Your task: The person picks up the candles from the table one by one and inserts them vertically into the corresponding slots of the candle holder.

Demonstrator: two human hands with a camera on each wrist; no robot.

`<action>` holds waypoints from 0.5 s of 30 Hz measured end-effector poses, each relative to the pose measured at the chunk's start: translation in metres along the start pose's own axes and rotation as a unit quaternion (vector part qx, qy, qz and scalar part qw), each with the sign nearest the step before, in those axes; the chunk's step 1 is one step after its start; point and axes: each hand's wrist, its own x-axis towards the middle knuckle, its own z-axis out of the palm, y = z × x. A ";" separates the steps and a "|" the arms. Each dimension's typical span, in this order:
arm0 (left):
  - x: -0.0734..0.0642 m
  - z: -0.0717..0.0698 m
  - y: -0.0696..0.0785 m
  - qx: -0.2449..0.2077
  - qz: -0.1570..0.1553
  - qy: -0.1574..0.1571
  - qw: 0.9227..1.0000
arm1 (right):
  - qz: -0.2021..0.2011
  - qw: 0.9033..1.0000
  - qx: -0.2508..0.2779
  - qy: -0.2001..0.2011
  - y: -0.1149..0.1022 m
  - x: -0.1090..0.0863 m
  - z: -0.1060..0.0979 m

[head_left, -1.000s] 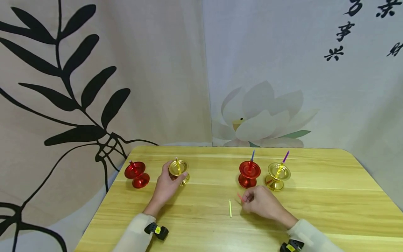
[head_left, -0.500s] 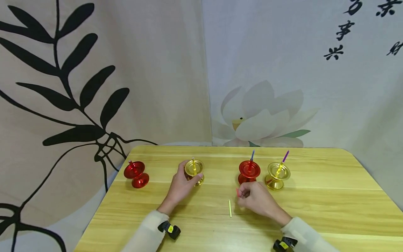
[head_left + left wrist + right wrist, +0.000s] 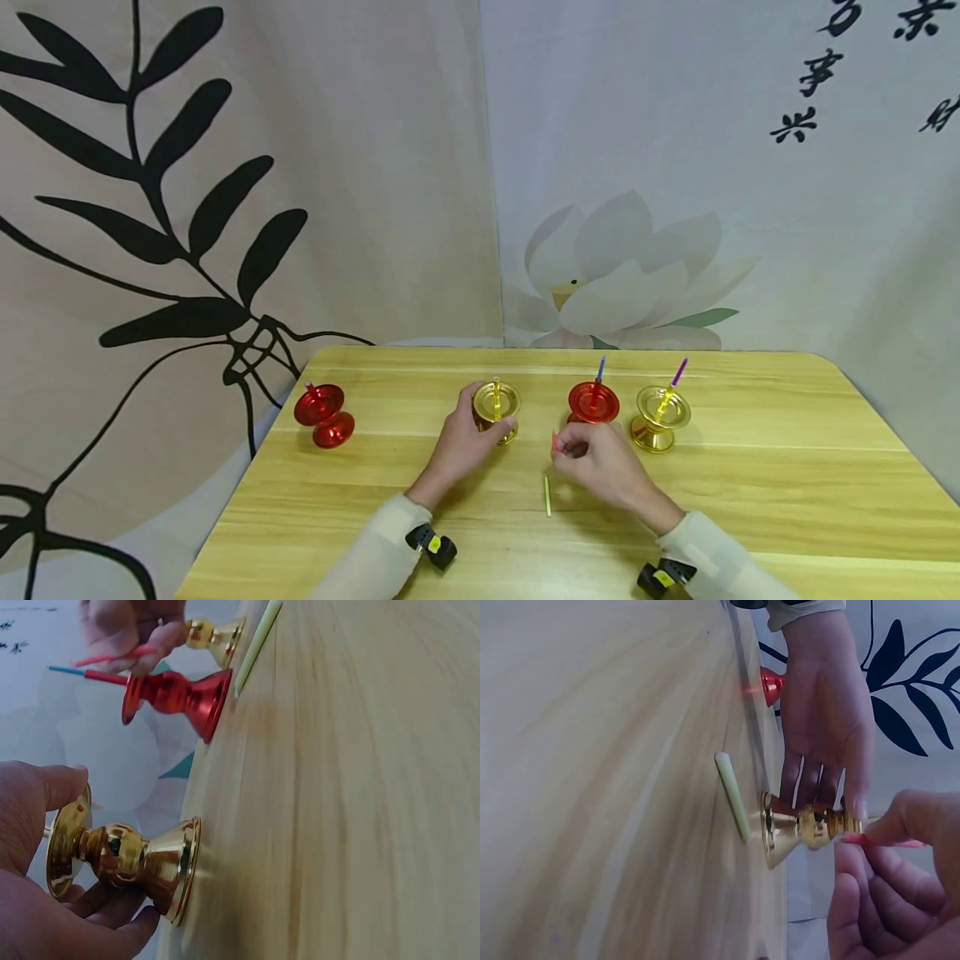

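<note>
My left hand [image 3: 459, 450] grips a gold candlestick [image 3: 497, 404] from its left side, thumb by the dish and fingers around the stem. The left wrist view shows the gold base [image 3: 174, 870] upright at the table surface. Between thumb and fingertips, my right hand [image 3: 611, 471] pinches a thin pinkish-red candle [image 3: 116, 655]. That hand is just right of the gripped candlestick, overlapping the base of a red candlestick [image 3: 593, 402] that bears a blue candle [image 3: 601, 368]. A yellow-green candle [image 3: 547, 496] lies on the table in front of the right fingertips.
Another gold candlestick [image 3: 654, 435] with a purple candle [image 3: 680, 372] stands to the right. At the far left is a second red candlestick [image 3: 334, 430]. The wooden table [image 3: 787, 467] ends at a printed cloth backdrop [image 3: 390, 183].
My left hand has brought the gold candlestick rightward across the table. My right hand has shifted left and slightly away from me with the red candle, now overlapping the red candlestick's base.
</note>
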 end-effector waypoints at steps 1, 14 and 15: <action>0.000 0.002 0.000 -0.001 0.003 -0.002 1.000 | -0.007 1.000 -0.004 0.007 0.000 0.001 0.001; 0.005 0.023 0.009 -0.004 0.019 -0.027 0.999 | -0.082 0.991 -0.005 0.106 -0.008 0.017 0.000; 0.005 0.024 0.010 -0.003 0.017 -0.030 0.999 | -0.082 0.990 -0.005 0.111 -0.008 0.018 0.000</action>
